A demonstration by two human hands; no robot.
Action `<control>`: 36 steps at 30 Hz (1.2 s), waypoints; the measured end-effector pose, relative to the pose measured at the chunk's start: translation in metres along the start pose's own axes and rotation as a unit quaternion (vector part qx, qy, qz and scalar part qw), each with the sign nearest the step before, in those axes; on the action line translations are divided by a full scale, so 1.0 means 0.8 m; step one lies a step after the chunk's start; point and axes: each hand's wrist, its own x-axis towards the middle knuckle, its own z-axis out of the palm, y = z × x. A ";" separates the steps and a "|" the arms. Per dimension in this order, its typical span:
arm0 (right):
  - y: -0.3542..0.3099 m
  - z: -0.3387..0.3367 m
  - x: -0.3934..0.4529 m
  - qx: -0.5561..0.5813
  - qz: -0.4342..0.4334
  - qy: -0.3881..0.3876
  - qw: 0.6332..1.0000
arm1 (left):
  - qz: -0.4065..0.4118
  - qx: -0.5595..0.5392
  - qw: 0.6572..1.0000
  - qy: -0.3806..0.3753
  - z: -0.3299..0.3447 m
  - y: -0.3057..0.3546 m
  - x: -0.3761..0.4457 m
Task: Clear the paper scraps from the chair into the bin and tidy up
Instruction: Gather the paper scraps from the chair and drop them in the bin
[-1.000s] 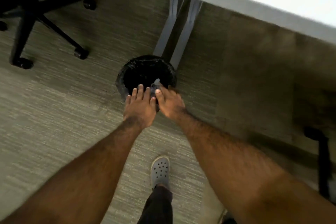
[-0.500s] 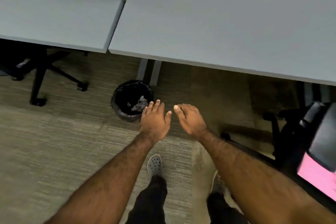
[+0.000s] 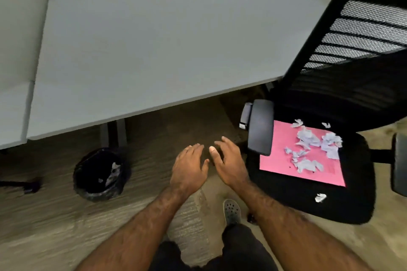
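Observation:
A black office chair (image 3: 352, 202) stands at the right with a pink sheet (image 3: 279, 160) on its seat. Several crumpled white paper scraps (image 3: 308, 138) lie on the sheet, and one more scrap (image 3: 320, 197) lies on the black seat near its front edge. The round black bin (image 3: 88, 191) with a dark liner sits on the floor at the left and holds some white scraps. My left hand (image 3: 188, 167) and my right hand (image 3: 229, 160) hover side by side over the carpet between bin and chair, both with spread fingers and holding nothing.
A grey desk (image 3: 143, 50) fills the upper part of the view, its legs just behind the bin. The chair's left armrest (image 3: 259, 125) is close to my right hand. My grey shoe (image 3: 231, 211) stands on the carpet. Another chair's base (image 3: 24, 185) pokes in at far left.
The hands have left the bin, where scraps were dropped, and moved right toward the chair. The view has swung right and up, bringing the chair seat with its scraps into sight.

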 end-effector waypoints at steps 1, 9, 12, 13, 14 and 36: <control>0.012 -0.014 -0.003 0.003 0.007 0.014 1.000 | 0.016 0.003 1.000 -0.008 0.006 0.020 0.005; 0.125 -0.114 -0.016 0.032 0.093 0.129 0.987 | 0.160 0.005 0.985 -0.057 0.066 0.165 0.058; 0.170 -0.145 -0.018 0.035 0.125 0.162 0.978 | 0.184 -0.008 0.980 -0.082 0.097 0.211 0.075; 0.186 -0.156 -0.018 0.038 0.134 0.174 0.975 | 0.190 -0.008 0.977 -0.093 0.109 0.225 0.082; 0.201 -0.167 -0.019 0.043 0.142 0.187 0.971 | 0.195 -0.009 0.975 -0.103 0.121 0.239 0.089; 0.545 -0.259 0.117 -0.018 0.224 0.213 0.951 | 0.314 0.176 0.911 -0.200 0.391 0.365 0.361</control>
